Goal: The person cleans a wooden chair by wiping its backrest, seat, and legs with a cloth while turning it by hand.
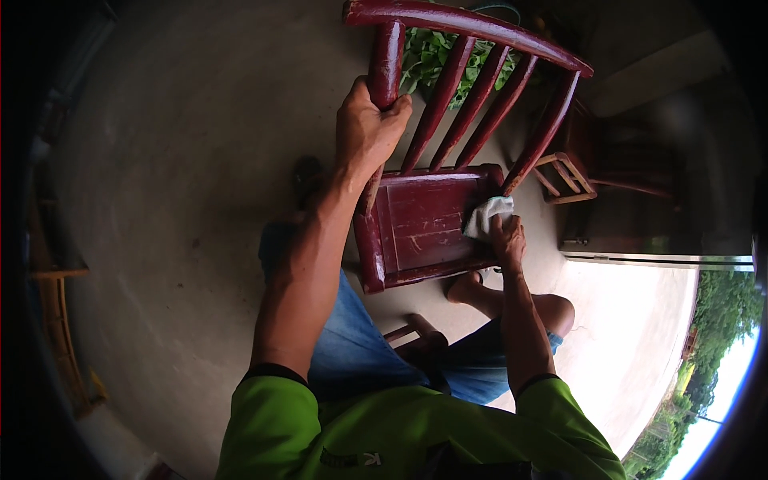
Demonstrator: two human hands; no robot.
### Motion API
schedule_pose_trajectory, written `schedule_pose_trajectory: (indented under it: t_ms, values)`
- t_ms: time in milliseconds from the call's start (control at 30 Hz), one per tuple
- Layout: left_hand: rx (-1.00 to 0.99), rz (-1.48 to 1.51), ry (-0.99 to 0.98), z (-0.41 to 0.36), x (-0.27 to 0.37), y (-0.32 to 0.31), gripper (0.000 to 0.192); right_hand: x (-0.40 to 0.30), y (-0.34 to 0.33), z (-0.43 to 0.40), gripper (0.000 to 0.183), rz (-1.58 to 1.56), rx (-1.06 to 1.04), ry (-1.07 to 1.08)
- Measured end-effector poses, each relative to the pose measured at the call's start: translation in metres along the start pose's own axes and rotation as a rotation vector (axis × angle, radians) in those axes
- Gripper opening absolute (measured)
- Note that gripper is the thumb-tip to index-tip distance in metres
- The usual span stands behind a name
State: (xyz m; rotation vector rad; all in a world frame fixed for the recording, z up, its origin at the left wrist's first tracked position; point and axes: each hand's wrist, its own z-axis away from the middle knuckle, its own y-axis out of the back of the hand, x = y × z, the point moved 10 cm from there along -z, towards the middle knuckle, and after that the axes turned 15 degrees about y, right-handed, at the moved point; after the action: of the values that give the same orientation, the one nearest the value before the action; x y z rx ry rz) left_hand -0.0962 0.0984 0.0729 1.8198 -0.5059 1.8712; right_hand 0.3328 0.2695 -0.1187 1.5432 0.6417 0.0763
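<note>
A dark red painted wooden chair (427,231) stands in front of me, its spindle back (480,31) away from me. My left hand (369,123) is wrapped around the left post of the backrest (386,63). At the right side of the seat, my right hand (510,240) grips a whitish cloth (489,217) that lies against the seat panel near its edge. The seat's paint is scuffed, with pale scratches. Fingers of my right hand are partly hidden by the cloth.
Green leafy plants (435,60) lie behind the backrest. To the right are a small wooden stool (564,178) and dark furniture (636,225). A wooden ladder-like frame (63,336) stands at far left. Concrete floor (180,210) runs out to a bright doorway at lower right.
</note>
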Motion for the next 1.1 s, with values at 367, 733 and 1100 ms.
schedule_pose_trajectory:
  t_ms: [367,733,1100]
  values:
    - [0.036,-0.037,0.003,-0.002,-0.004,0.009,0.03,-0.003,-0.003,0.034,0.064,0.125,-0.009,-0.145]
    - [0.012,-0.014,0.014,-0.003,-0.007,0.005,0.031,0.001,0.005,0.034,0.063,0.097,-0.021,-0.14]
    - [0.022,-0.041,-0.027,-0.004,-0.003,0.003,0.03,-0.004,0.002,0.042,0.058,0.168,0.121,0.007]
